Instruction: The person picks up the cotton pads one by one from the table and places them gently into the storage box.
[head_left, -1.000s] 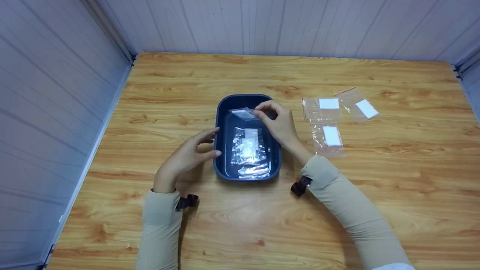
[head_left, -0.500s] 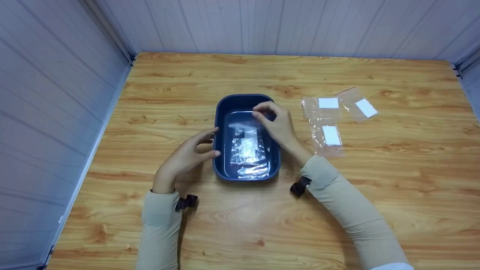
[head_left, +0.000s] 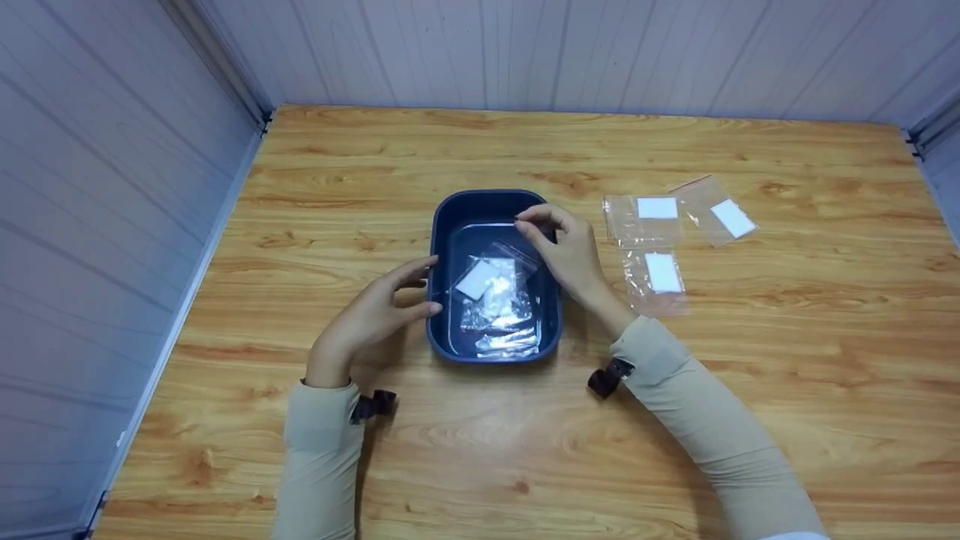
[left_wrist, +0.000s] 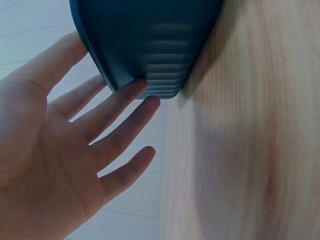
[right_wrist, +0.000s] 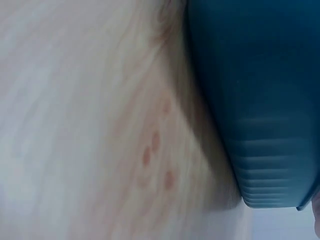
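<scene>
My left hand point(head_left: 375, 307) rests at the left side of a dark blue plastic bin point(head_left: 431, 330). Thumb and fingertips touch its rim and wall; in the left wrist view the fingers point(left_wrist: 125, 135) are spread and relaxed. Over the bin's far right corner is my right hand point(head_left: 566, 247), loosely curled, with nothing visible between thumb and forefinger. Below it a clear zip-lock bag point(head_left: 478, 280) with a white label lies slanted on several other glossy clear bags point(head_left: 499, 341) inside the bin. The right wrist view shows mainly the bin's ribbed outer wall point(right_wrist: 265, 145).
Right of the bin, three clear zip-lock bags with white labels lie on the wooden table: one behind left point(head_left: 645, 217), one behind right point(head_left: 720, 210), one nearer point(head_left: 656, 277). A pale panel wall point(head_left: 517, 52) stands along the far edge, another point(head_left: 112, 187) on the left.
The zip-lock bag pinched by my right hand has been let go and dropped onto the bags in the bin. The right hand has shifted slightly right; the left hand has stayed put.
</scene>
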